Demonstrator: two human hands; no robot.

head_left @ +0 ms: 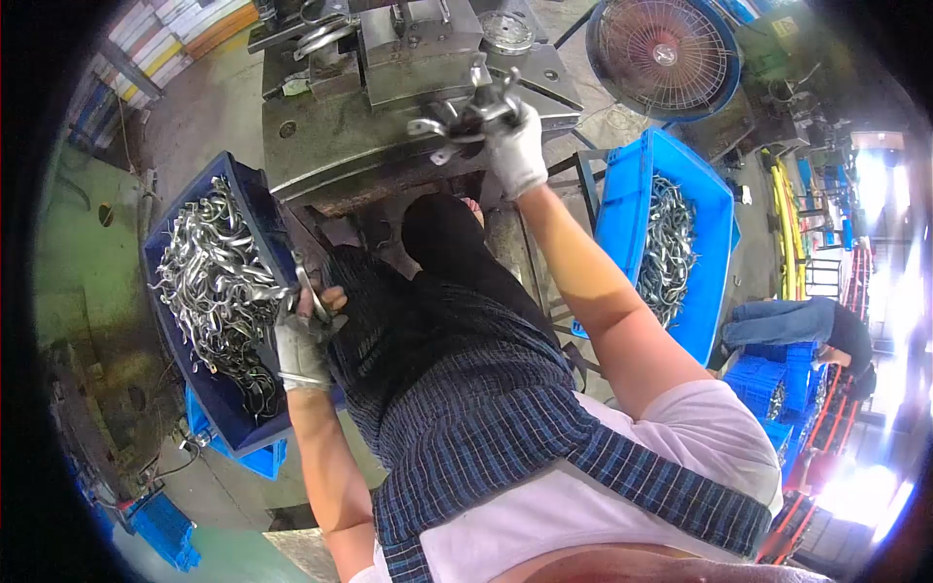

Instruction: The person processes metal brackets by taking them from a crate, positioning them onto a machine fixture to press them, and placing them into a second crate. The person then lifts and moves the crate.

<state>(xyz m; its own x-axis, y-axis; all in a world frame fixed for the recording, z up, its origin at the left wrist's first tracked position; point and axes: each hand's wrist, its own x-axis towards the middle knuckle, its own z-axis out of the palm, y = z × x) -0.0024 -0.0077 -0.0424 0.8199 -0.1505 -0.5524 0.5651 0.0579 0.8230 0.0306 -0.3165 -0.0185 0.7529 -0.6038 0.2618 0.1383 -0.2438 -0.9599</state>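
My right hand (pixel 517 154), in a white glove, is closed around several shiny forged metal parts (pixel 457 119) with curved, forked ends. They are slightly blurred and sit above the front edge of the steel machine bed (pixel 330 146). At the right rim of a dark blue bin (pixel 225 175), my gloved left hand (pixel 303 348) is curled around a curved metal part (pixel 301 275), its bare fingertips showing. A heap of similar curved metal parts (pixel 219 262) fills that bin. A steel die block (pixel 418 58) stands on the machine bed.
To the right, a bright blue bin (pixel 717 253) holds more metal parts. A large round fan (pixel 664 53) stands behind it. Further right, another person (pixel 826 325) bends beside stacked blue crates (pixel 763 384). A blue crate (pixel 255 459) lies below the dark bin.
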